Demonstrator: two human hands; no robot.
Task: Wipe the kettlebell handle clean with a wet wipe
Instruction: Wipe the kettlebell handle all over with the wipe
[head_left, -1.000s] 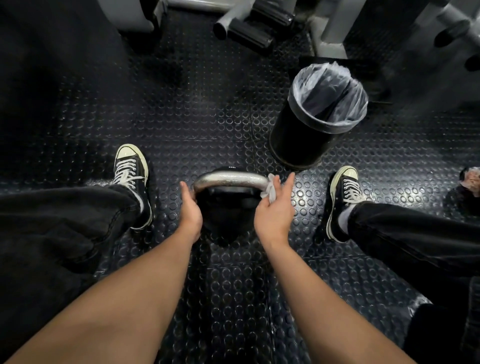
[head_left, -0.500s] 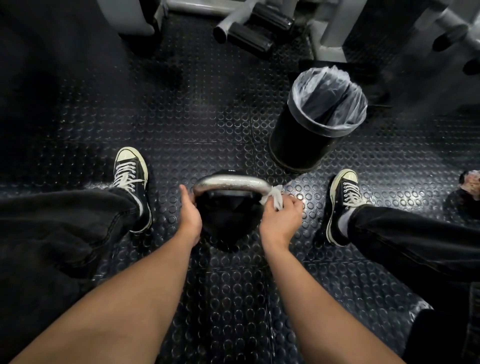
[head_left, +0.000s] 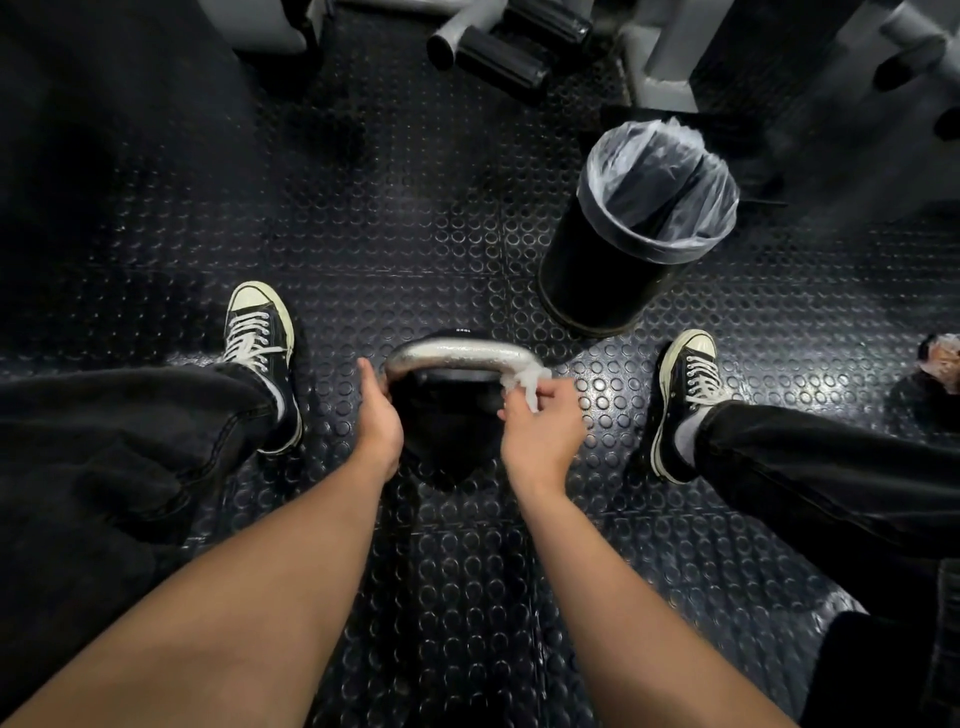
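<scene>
A black kettlebell (head_left: 447, 431) with a shiny silver handle (head_left: 460, 354) stands on the studded rubber floor between my feet. My left hand (head_left: 378, 415) grips the left end of the handle. My right hand (head_left: 543, 426) pinches a crumpled white wet wipe (head_left: 529, 383) against the handle's right end, where it bends down toward the body. Its fingers curl around the wipe and the bar. The kettlebell's lower body is dark and partly hidden by my hands.
A black bin (head_left: 623, 260) with a clear liner stands just beyond and to the right of the kettlebell. My two sneakers (head_left: 257, 338) (head_left: 685, 384) flank it. Gym machine frames and padded rollers (head_left: 498, 57) lie at the top. A crumpled wrapper (head_left: 943, 358) sits at the right edge.
My right hand has gone from an upright palm at the handle's right corner to a curled grip with the wipe, sliding lower on that end. My left hand has stayed in place.
</scene>
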